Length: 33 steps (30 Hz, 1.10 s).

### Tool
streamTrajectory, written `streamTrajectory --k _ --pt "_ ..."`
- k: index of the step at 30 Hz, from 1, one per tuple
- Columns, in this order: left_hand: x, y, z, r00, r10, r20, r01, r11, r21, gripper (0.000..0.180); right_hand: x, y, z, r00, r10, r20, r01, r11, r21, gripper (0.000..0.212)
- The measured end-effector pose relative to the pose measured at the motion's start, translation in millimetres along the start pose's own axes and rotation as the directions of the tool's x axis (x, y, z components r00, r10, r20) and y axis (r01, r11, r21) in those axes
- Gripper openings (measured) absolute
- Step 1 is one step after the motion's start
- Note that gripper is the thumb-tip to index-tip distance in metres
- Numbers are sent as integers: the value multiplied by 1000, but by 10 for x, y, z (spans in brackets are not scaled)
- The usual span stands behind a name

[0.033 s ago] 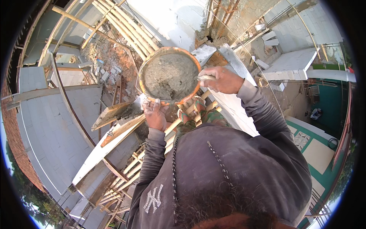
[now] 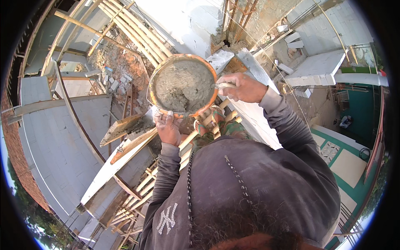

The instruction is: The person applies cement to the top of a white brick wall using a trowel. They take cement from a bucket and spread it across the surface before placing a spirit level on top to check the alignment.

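An orange bucket (image 2: 153,86) full of wet grey mortar (image 2: 183,81) is in front of me, with a hollow in the mortar on its near side. My left hand (image 2: 168,128) grips the near-left rim, thumb on the outside and fingers partly hidden. At the right rim my right hand (image 2: 243,87) is closed round the pale handle (image 2: 225,85) of what looks like a trowel. Its blade does not show. The bucket's thin wire bail (image 2: 148,96) hangs at the left side.
Below me, my sandalled feet (image 2: 203,127) stand on bamboo poles (image 2: 189,139). A white block wall (image 2: 260,118) runs close on the right, and a rough board (image 2: 121,129) sticks up at the left. Farther left, rubble (image 2: 114,79) lies below. A taut string (image 2: 287,85) crosses at the right.
The bucket has shifted slightly left and toward me, and my left hand has dropped a little with it. My right hand keeps its place and its grip.
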State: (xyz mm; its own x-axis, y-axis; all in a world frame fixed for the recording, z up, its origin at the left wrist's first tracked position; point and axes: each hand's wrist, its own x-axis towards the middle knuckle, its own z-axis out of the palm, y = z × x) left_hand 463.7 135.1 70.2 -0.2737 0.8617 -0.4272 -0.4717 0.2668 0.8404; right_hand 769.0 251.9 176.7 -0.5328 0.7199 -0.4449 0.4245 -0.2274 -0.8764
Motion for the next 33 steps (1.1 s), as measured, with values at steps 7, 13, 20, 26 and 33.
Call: streamTrajectory --k 7,13,20,26,33 --pt "-18 -5 -29 1000 -30 1 30 997 64 21 133 653 -784 990 127 -60 -64 785 616 38" --pt "-64 100 180 998 -34 -59 37 998 54 22 568 1481 -1021 969 241 -53 -82 517 852 36" --pt "-40 128 173 998 -54 -15 56 995 88 20 187 1240 -580 981 148 -126 12 600 800 37" --pt "-17 50 -68 996 -57 63 49 991 128 19 54 1111 -53 844 -243 -478 365 913 180 46" --pt "-25 20 -86 999 -29 37 23 990 143 27 5 1581 -110 854 52 -518 -21 998 66 49"
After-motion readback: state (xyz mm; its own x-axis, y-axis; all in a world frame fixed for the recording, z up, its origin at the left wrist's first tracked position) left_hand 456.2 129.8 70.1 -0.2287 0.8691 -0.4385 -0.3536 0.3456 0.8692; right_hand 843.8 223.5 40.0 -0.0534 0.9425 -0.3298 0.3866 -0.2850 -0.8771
